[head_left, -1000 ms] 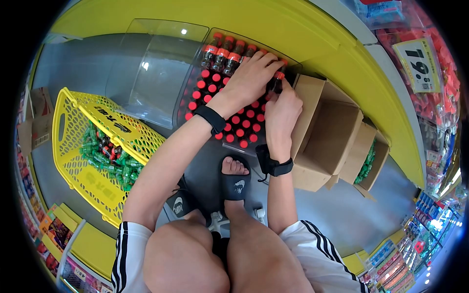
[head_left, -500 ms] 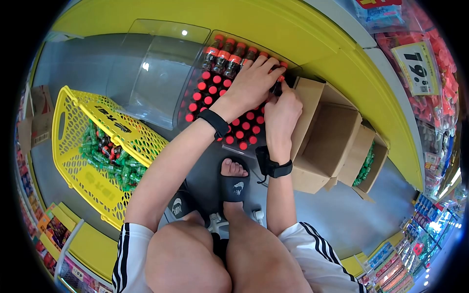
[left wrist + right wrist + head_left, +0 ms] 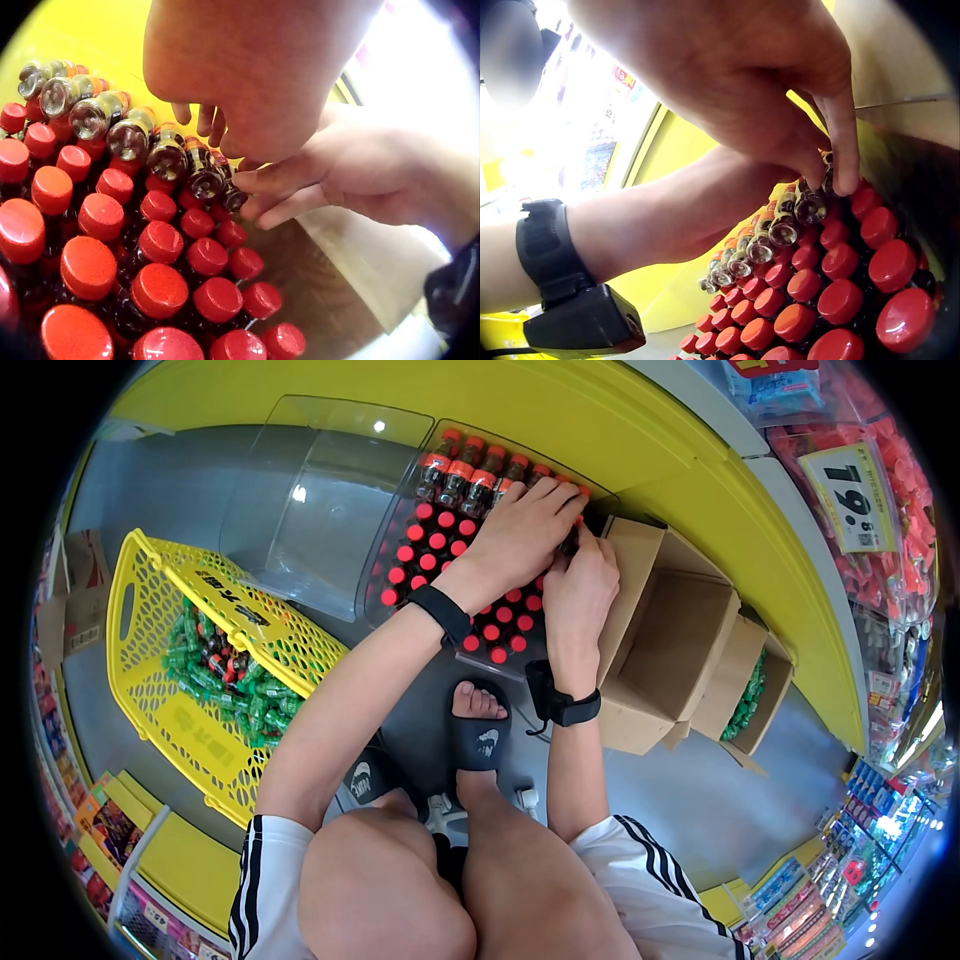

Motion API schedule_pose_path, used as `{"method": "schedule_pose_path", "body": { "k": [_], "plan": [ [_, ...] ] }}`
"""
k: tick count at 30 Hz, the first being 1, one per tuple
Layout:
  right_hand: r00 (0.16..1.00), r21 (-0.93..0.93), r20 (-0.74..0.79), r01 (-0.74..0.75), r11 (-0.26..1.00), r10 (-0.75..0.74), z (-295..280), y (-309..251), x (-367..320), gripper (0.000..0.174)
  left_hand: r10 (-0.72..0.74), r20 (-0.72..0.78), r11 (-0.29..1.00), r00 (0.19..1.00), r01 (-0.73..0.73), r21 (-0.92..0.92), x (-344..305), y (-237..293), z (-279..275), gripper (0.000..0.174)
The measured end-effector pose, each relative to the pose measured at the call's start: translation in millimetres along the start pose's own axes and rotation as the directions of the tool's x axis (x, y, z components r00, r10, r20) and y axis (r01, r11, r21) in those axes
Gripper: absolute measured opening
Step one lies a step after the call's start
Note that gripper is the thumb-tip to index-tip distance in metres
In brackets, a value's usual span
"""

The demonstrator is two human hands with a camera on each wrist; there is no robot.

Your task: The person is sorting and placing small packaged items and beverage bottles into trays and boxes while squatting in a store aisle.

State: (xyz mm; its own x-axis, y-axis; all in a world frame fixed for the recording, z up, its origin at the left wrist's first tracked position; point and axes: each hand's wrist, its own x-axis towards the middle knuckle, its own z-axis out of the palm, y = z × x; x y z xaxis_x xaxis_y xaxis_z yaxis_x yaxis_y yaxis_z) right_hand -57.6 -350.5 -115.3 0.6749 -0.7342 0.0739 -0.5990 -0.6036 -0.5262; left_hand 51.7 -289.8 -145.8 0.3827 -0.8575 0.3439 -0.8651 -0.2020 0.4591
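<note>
Small cola bottles with red caps stand upright in tight rows (image 3: 424, 512) inside a clear plastic bin (image 3: 490, 668). Across the far side of their caps, a row of lying cola bottles (image 3: 127, 140) has its bases facing me. My left hand (image 3: 520, 530) reaches over this row's right end, its fingers extended and resting on the bottles. At the same end, my right hand (image 3: 583, 588) pinches the last cola bottle (image 3: 235, 198) between thumb and finger near its base. That bottle lies beside its neighbour, its cap end hidden under my left hand.
The bin's clear lid (image 3: 310, 520) lies folded back on the left. Nearby stands a yellow basket (image 3: 150, 710) of green and dark small bottles. Right of the bin are an open cardboard box (image 3: 665, 630) and another holding green bottles (image 3: 748, 700). A yellow shelf base (image 3: 400, 400) runs behind.
The bottle in my right hand, earlier tilted with its red cap showing, has gone down into the row's right end. My left hand has shifted slightly right over it.
</note>
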Motion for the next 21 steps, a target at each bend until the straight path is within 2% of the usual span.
{"method": "schedule_pose_path", "body": {
  "k": [7,10,12,15,17,19,21],
  "plan": [
    [1.0,0.007,-0.008,0.022,1.0,-0.022,-1.3,2.1,-6.5,0.038,0.017,-0.002,1.0,1.0,-0.017,0.021,-2.8,-0.4,-2.3,0.055],
    [0.999,0.052,-0.033,0.013,0.999,-0.011,-6.7,-3.9,-10.6,0.029,0.013,-0.004,1.0,1.0,-0.013,0.02,-5.4,2.3,-11.6,0.053],
    [0.996,0.0,0.016,-0.089,0.996,0.089,-12.3,-10.2,-13.3,0.017,0.006,-0.01,1.0,1.0,-0.006,0.012,-8.9,6.9,-17.7,0.052],
    [0.998,0.024,-0.008,-0.064,0.998,0.064,-12.9,-12.3,-19.7,0.012,0.005,-0.038,0.999,0.999,-0.004,0.037,-17.7,14.0,-28.4,0.051],
    [0.999,0.069,0.019,-0.049,0.996,0.048,-16.0,-16.8,-23.7,0.012,-0.011,0.025,1.0,1.0,0.011,0.013,-23.2,18.2,-37.4,0.049],
    [0.999,0.114,0.047,-0.03,0.993,0.025,-18.2,-19.7,-27.7,0.011,-0.01,0.022,0.998,1.0,0.008,0.063,-29.3,21.8,-44.6,0.047],
    [0.997,0.186,0.073,0.017,0.982,-0.031,-18.4,-22.8,-30.8,0.011,-0.092,0.026,0.994,0.995,0.09,0.067,-38.7,29.1,-54.3,0.043]
  ]
}}
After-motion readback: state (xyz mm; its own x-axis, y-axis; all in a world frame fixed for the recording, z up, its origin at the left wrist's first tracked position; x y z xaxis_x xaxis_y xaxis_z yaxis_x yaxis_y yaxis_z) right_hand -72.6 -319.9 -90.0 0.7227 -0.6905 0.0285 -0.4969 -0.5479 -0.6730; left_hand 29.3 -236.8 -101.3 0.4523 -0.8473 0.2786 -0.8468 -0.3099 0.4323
